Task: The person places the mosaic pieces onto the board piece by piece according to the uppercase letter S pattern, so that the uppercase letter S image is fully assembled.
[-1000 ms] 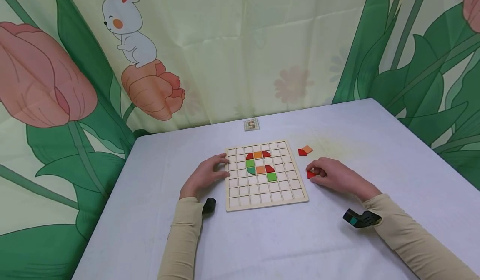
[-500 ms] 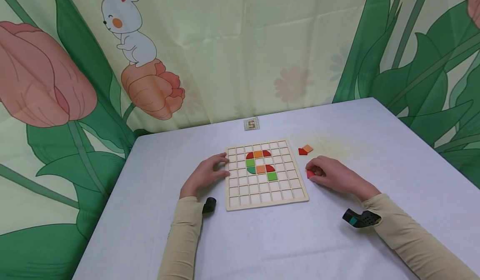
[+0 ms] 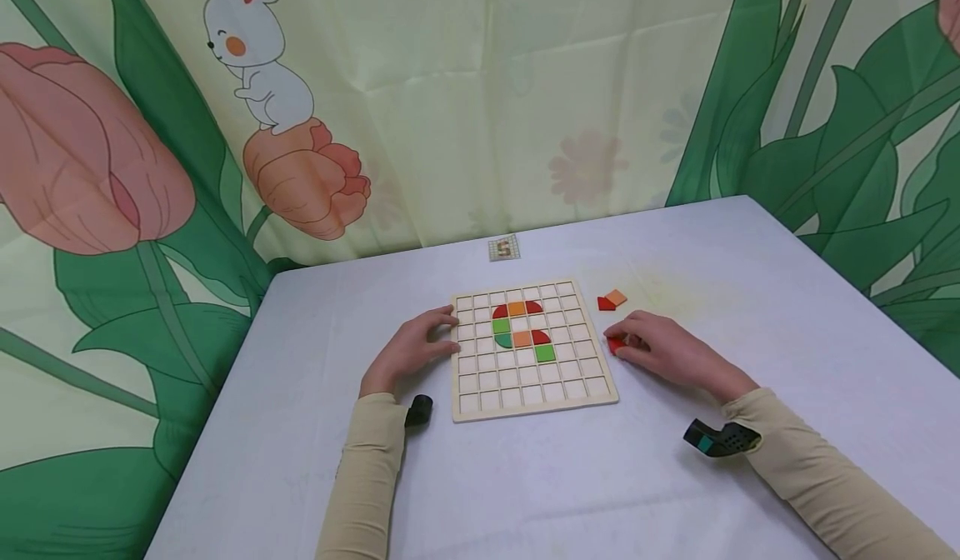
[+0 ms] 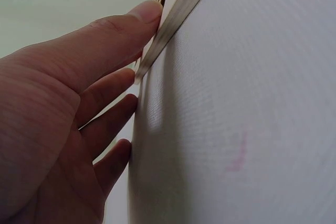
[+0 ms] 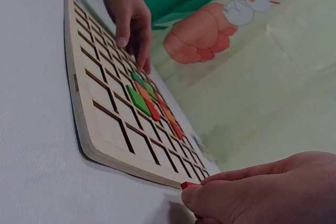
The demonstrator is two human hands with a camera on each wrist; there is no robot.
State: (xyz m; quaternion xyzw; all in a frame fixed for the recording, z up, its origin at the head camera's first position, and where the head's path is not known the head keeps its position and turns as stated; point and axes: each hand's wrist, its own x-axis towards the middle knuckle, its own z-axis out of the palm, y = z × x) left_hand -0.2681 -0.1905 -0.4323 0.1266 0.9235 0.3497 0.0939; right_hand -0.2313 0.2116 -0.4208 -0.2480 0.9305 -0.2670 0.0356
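A square wooden grid board (image 3: 532, 395) lies on the table with red, orange and green tiles set in its upper middle cells. My left hand (image 3: 408, 347) rests at the board's left edge, fingers relaxed and spread. In the left wrist view the thumb tip (image 4: 148, 11) touches the wooden rim. Just off the right edge, my right hand (image 3: 669, 350) pinches a red tile (image 3: 615, 345) between thumb and fingers. Only a corner of this red tile (image 5: 188, 185) shows in the right wrist view; the rest is hidden by the fingers.
Beyond the right hand lie a loose red tile (image 3: 605, 303) and an orange square tile (image 3: 617, 297), overlapping. A small card with a printed grid pattern (image 3: 504, 247) lies behind the board near the table's back edge. A printed curtain (image 3: 450, 127) hangs behind the table.
My right hand has shifted slightly left, bringing the pinched red tile closer to the board's right edge. The left hand and the tiles on the board have stayed put.
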